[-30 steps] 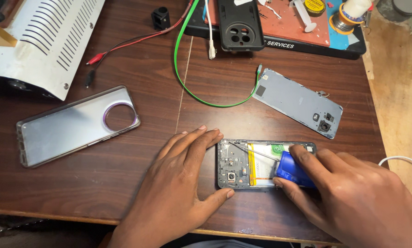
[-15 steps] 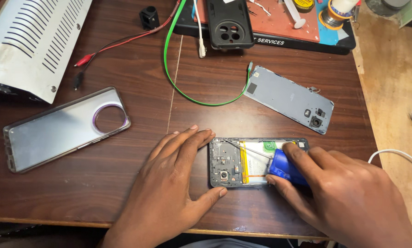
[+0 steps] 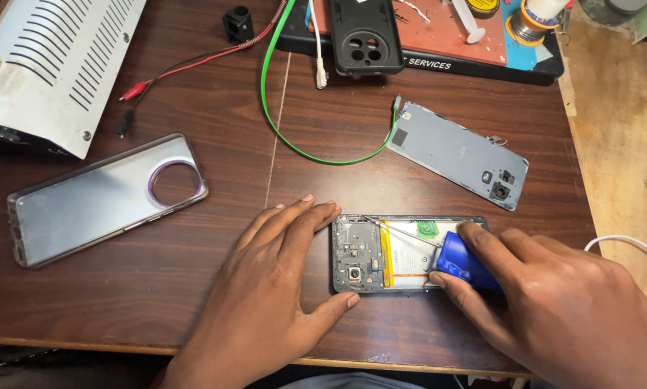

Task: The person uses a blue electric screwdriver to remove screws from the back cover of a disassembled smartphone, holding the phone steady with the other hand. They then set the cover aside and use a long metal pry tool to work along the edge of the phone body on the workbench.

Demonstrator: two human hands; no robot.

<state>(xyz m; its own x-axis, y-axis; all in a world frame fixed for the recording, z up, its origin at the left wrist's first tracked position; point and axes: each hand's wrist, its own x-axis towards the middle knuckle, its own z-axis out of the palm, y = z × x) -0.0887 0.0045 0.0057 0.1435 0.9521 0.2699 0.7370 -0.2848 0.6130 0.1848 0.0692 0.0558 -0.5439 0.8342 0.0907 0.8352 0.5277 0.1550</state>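
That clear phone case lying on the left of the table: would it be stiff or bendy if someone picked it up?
Probably bendy: the clear case looks like thin, see-through soft plastic with a big round camera cutout. It is likely light, being an empty shell. Lying flat on the wooden table, it should slide rather than roll or tip.

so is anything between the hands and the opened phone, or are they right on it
Nothing visible stands between them. The left hand rests flat against the opened phone's camera end, thumb at its near corner. The right hand holds a blue tool whose thin metal tip lies across the battery.
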